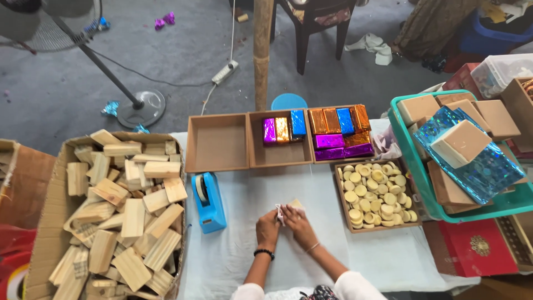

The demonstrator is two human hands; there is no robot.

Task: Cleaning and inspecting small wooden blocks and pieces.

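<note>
**Two hands at work on a small piece at a crowded tabletop**

A tabletop covered in pale cloth fills the lower middle of the frame, with a grey floor beyond it in the upper part. Just below the centre of the frame, the left hand and the right hand meet, fingers curled close around a small pale piece with a scrap of white wrapping between them; both hands pinch it together, and how much each one holds cannot be told. The piece rests on or just above the cloth. A dark band sits on the left wrist and a thin bangle on the right.

Just to the right of the hands lies a shallow tray of round pale discs. To the left stands a blue tape dispenser. Above the hands, along the far edge of the tabletop, three brown box trays sit side by side: an empty one, a middle one with a few shiny foil-wrapped bars, and a third packed with purple, orange and blue wrapped bars.

At the right of the frame a green basket holds brown blocks and blue shiny foil sheets. A red box lies below it. In the lower left, a big cardboard carton is heaped with plain wooden blocks. In the upper left a fan stand rests on the floor, and a dark chair stands at the top.
</note>
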